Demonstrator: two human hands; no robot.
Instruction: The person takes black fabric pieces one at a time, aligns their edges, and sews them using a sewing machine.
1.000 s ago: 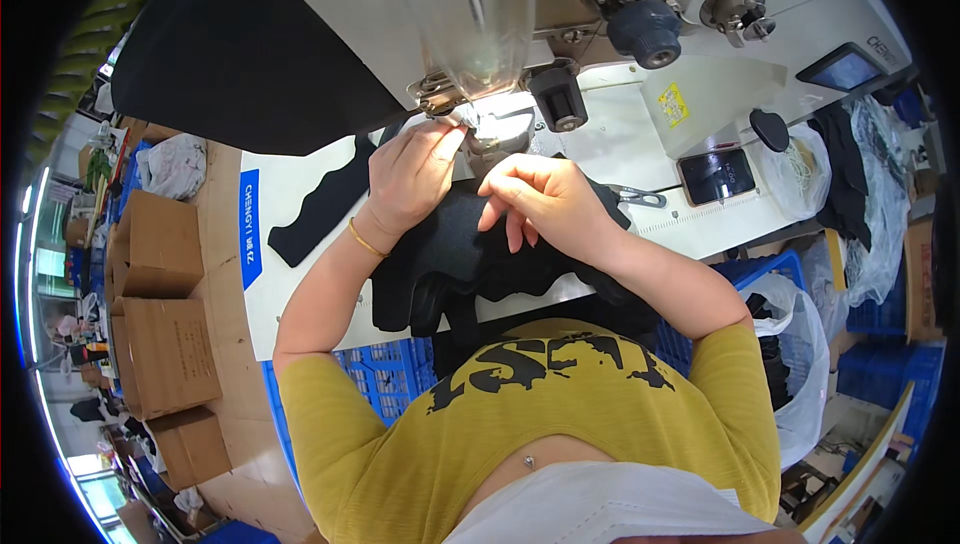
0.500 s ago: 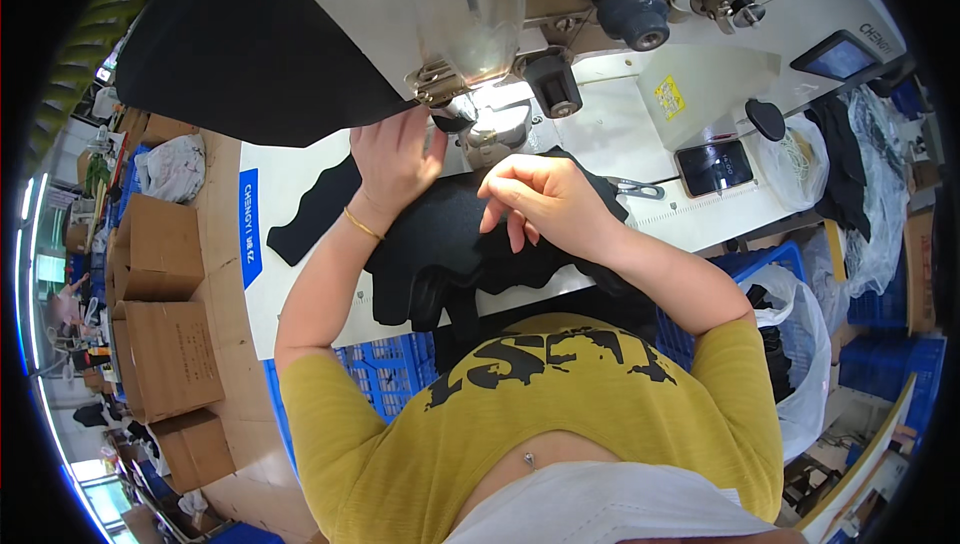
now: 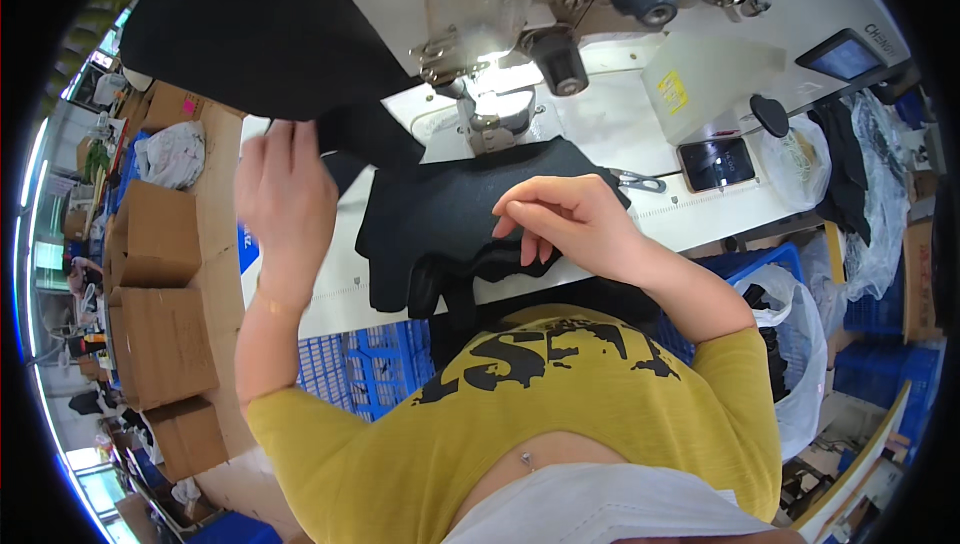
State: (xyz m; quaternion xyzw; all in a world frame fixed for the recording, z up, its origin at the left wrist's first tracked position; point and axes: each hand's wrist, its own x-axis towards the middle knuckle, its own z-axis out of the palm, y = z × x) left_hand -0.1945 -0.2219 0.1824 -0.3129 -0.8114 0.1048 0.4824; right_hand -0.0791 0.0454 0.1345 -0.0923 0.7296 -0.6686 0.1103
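In front of the sewing machine [image 3: 600, 29], a stack of black fabric pieces [image 3: 440, 214] lies on the white counter [image 3: 340, 299], the right hand [image 3: 575, 224] loosely curled over it. Left of the machine's needle, well apart, the blurred left hand [image 3: 287, 189] meets another black fabric piece [image 3: 375, 139]; whether it pinches cannot be told. Right of the needle lies a smartphone [image 3: 716, 164]; farther left of the machine, cardboard boxes [image 3: 165, 344] line the floor [image 3: 235, 374].
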